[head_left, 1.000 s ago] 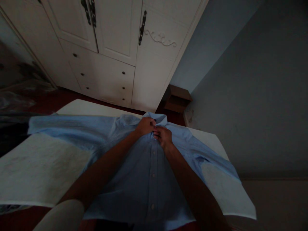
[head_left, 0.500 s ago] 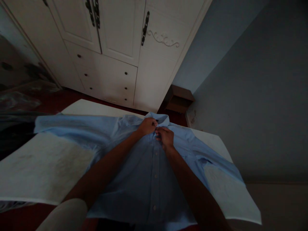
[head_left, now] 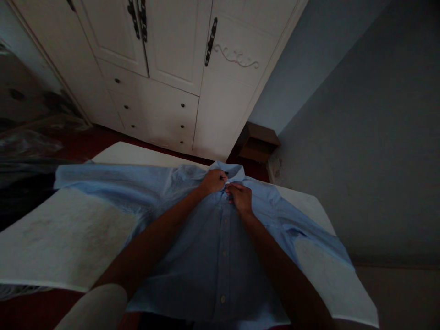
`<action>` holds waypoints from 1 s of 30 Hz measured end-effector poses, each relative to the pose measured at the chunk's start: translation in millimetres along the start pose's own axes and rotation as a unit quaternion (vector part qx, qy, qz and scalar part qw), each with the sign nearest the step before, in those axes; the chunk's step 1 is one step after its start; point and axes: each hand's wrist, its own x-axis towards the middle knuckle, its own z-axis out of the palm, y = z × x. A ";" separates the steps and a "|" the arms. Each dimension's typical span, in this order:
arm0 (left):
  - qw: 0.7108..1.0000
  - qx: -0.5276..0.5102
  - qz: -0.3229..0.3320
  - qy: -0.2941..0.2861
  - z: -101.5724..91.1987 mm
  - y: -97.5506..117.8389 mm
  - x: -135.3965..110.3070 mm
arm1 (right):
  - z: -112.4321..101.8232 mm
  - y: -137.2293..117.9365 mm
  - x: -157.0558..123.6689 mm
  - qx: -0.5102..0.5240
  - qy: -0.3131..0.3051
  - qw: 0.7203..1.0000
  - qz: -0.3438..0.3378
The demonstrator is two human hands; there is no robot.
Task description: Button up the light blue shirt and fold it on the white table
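A light blue button-up shirt (head_left: 192,256) lies spread front side up, its collar (head_left: 236,171) at the far edge and its sleeves out to both sides. Just below the collar, my left hand (head_left: 213,180) pinches the shirt's front edge. My right hand (head_left: 240,196) is closed on the cloth right beside it, fingertips almost meeting the left ones. A small pale spot, perhaps a button, shows between the fingers. Down the placket run several buttons, the lowest one (head_left: 222,299) near the hem.
Under the shirt is a white, stained table top (head_left: 68,238). Beyond it stands a white wardrobe (head_left: 172,55) with dark handles, and a small brown cabinet (head_left: 259,142) by the grey wall. Dark cloth (head_left: 27,192) lies at the left, over a red floor.
Both hands stay closed at the collar, with only slight finger movement. A pale spot now shows between the fingertips. The whole view has shifted a little.
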 end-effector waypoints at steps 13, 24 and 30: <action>1.000 -0.022 -0.005 -0.013 -2.0 0.6 -1.4 | -9.5 6.1 -0.9 -0.148 -0.011 0.972 -0.183; 0.999 -0.036 0.012 -0.032 -3.7 -3.1 1.2 | -15.2 0.6 -2.4 -0.421 0.021 0.854 -0.306; 0.999 -0.036 0.017 -0.037 -4.6 -5.0 2.0 | -6.7 -22.2 -8.2 -0.552 0.022 0.803 -0.224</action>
